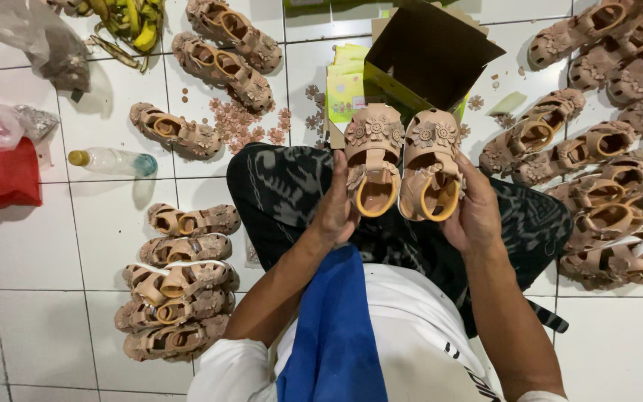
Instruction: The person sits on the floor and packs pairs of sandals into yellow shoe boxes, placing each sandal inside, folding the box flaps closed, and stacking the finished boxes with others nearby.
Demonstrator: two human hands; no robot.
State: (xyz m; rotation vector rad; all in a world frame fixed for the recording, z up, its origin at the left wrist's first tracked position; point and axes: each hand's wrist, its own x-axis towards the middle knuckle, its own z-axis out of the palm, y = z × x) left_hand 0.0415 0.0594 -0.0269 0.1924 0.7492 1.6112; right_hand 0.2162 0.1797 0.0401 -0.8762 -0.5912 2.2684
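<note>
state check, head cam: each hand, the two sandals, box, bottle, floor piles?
left hand: grips left sandal
right hand: grips right sandal
left sandal: held up, toe away, strap fastened
right sandal: held up beside it, touching
cardboard box: open, flaps up
plastic bottle: lying on its side, capped
sandal stack: piled on the tiles, left
sandal heap: loose, right

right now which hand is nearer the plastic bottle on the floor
Left. The left hand, holding a small sandal, is on the same side as the plastic bottle; the right hand sits farther off, beyond the second sandal.
</note>
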